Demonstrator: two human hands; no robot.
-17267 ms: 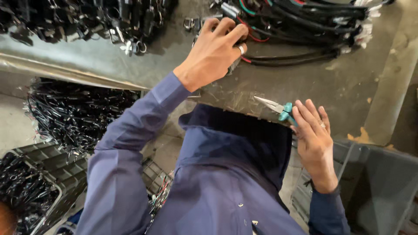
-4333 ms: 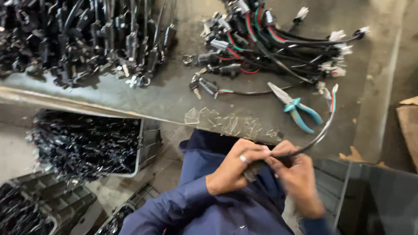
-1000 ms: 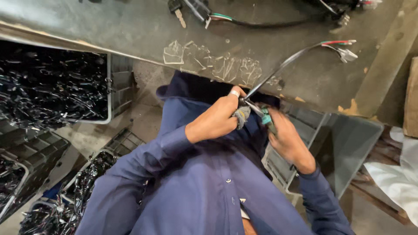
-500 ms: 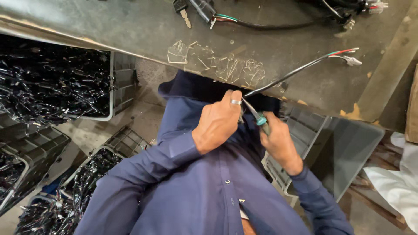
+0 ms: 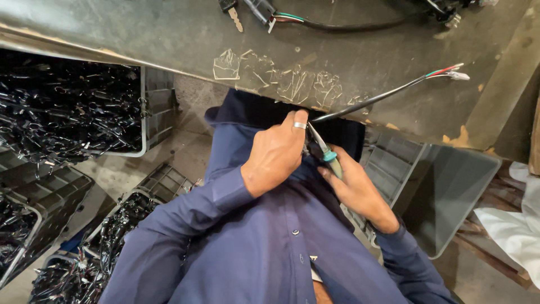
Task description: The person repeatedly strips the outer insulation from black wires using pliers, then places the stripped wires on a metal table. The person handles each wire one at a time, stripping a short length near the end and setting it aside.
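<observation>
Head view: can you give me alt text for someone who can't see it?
Seen from above, a person in a blue shirt holds a black cable in the left hand and works teal-handled pliers on it with the right hand. Ahead is a grey workbench; bins of black wire parts stand to the left.

No labels, signs or screens in view. Nearest to packaging: a crumpled white plastic sheet or bag (image 5: 514,225) at the right edge on the floor, beside the grey bin (image 5: 450,197). Whether it is a package cannot be told.
</observation>
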